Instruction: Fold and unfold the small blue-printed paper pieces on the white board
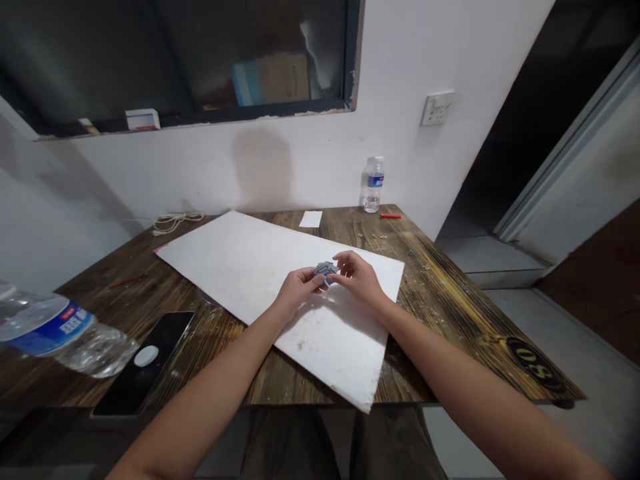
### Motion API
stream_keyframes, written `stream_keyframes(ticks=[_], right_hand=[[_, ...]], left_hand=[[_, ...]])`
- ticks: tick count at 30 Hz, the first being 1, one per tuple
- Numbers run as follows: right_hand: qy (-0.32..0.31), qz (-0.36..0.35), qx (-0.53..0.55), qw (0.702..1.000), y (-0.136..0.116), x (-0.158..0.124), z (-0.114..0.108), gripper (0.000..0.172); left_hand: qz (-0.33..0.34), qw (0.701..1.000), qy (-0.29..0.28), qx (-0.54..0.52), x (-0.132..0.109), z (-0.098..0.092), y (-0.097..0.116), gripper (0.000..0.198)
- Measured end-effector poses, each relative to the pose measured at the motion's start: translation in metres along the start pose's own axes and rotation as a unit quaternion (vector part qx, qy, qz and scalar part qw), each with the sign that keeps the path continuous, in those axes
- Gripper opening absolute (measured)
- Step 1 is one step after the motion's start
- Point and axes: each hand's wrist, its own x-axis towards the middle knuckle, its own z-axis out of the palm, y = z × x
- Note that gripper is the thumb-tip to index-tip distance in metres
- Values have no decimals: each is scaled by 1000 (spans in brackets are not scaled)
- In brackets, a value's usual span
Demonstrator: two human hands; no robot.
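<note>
Over the white board (215,250), my two hands meet at a small grey-blue piece (327,268) with angular, layered edges and a brighter blue part below. Its exact kind is too small to make out. My left hand (296,290) pinches its left side between thumb and fingers. On the other side, my right hand (361,279) has its thumb at the lower right edge, with the fingers curled above and behind. The hands partly cover the piece's two ends.
A large water bottle (55,333) and a black phone (150,360) with a white disc lie at the left. Along the back are a white cable (177,220), a white card (311,219), a small bottle (374,187) and a red pen-like stick (391,216). The wooden table (450,333) ends near my body.
</note>
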Motion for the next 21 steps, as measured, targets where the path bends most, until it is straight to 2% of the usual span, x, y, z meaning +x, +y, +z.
stream_keyframes(ticks=[2,3,6,8,14,18,21], right_hand=[[-21,9,7,1000,1,0,2,43],[-31,12,7,999,2,-1,3,42],[-44,17,-19,999,3,-1,4,23],[-35,25,-37,998,3,-2,4,18],[1,47,-24,999,0,-1,3,23],[-12,51,-29,998,3,-2,4,25],[-33,54,-50,997,5,-2,5,24]], left_hand=[[0,1000,-1,15,0,0,0,26],[1,1000,-3,19,0,0,0,26],[2,999,-6,32,-1,-1,0,27],[4,999,-10,44,-1,-1,1,26],[13,1000,-14,20,-2,1,2,30],[17,999,27,39,2,0,-3,20],[32,995,38,88,4,-2,-6,13]])
